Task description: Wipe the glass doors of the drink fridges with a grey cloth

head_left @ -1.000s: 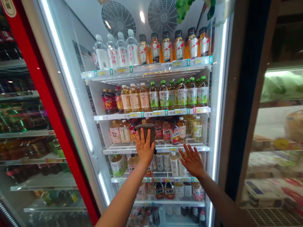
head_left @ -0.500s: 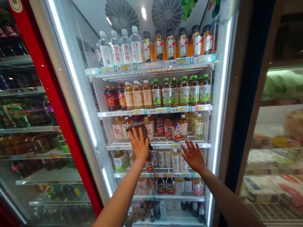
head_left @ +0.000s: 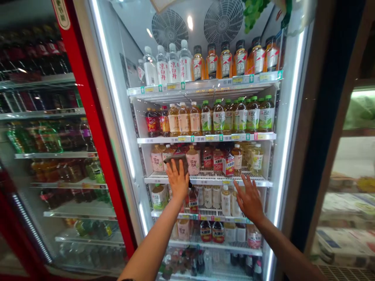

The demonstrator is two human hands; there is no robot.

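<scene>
My left hand has its fingers spread flat over a dark grey cloth, pressed against what looks like the glass front of a drinks fridge. The cloth appears in front of the third shelf, beside a pink-labelled bottle. A small dark piece hangs just below it, by my wrist. To the right, my right hand is open and empty, fingers apart, near the front edge of that same shelf. Whether its palm touches the glass I cannot tell.
Bottled drinks line the fridge shelves, with green-capped tea bottles on the second. A red-framed fridge with more bottles stands at left. Bright light strips run up the sides. Packaged goods lie in a case at right.
The view has turned a little left, so the shelves sit further right. My left hand and the cloth have shifted slightly left against the bottles. My right hand stays spread near the same shelf.
</scene>
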